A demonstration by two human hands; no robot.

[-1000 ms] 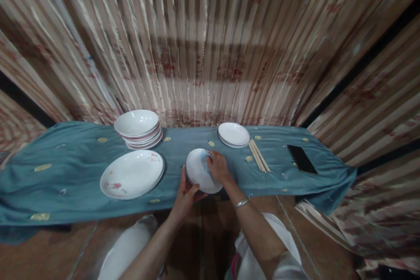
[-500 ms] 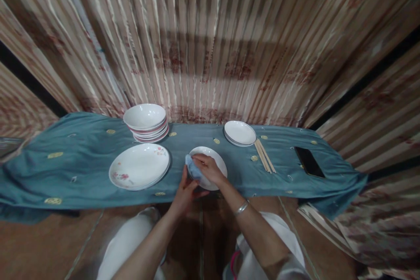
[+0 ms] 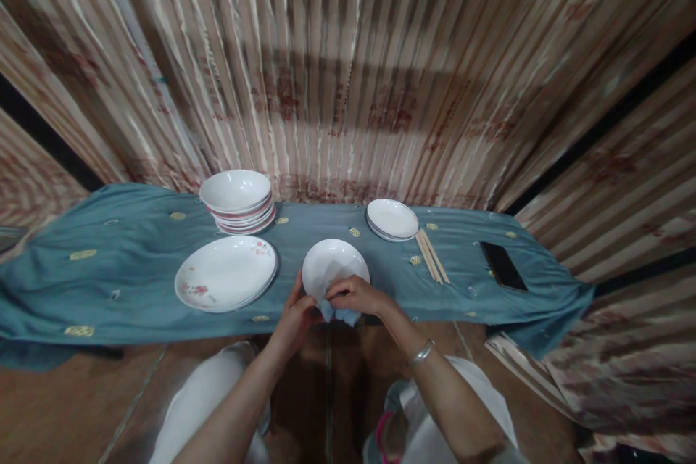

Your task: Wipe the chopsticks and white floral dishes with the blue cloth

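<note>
A small white plate (image 3: 333, 261) is at the front edge of the table, its near rim covered by my hands. My left hand (image 3: 296, 315) grips the plate's left front rim, thumb on top. A light-blue cloth (image 3: 340, 313) is bunched over the near rim, hanging down in front. My right hand (image 3: 356, 295) pinches that cloth against the plate, fingers curled. Left of the plate lies a stack of oval plates (image 3: 225, 272) with flower prints.
Behind the oval plates stands a stack of bowls (image 3: 236, 191). Small round plates (image 3: 392, 219) sit back right, beside wooden chopsticks (image 3: 433, 256). Farther right lies a black phone (image 3: 503, 266). A teal cloth (image 3: 135, 254) covers the table; a pleated curtain (image 3: 337, 72) hangs behind.
My right hand has brought the blue cloth from the plate's left rim round to its near rim. My left hand has shifted slightly left, and more of the plate's inside shows.
</note>
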